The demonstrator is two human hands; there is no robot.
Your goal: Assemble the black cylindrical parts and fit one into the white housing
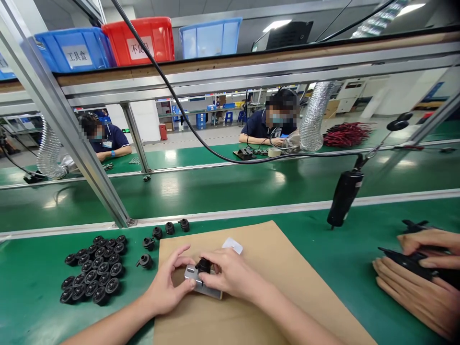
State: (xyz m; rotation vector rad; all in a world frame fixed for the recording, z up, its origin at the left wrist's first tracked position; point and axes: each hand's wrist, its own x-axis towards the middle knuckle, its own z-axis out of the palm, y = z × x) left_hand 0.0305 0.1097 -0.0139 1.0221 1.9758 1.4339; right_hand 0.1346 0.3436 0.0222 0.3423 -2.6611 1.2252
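A small metal bracket (212, 290) lies on brown cardboard (273, 297). My left hand (167, 285) grips its left end, with the thumb on its near edge and the fingers curved behind. Between the thumb and fingers of my right hand (230, 273) is a black round part (203, 266), held upright on top of the bracket. Whether the part is fastened to the bracket cannot be made out. Just behind my right hand lies a small white translucent piece (233, 246).
Many black round parts (91, 275) stand in rows at the left, with several more (157, 233) near the cardboard's back-left corner. A black electric screwdriver (345, 199) hangs at the right. Another person's hands (417, 282) hold a black item at the far right.
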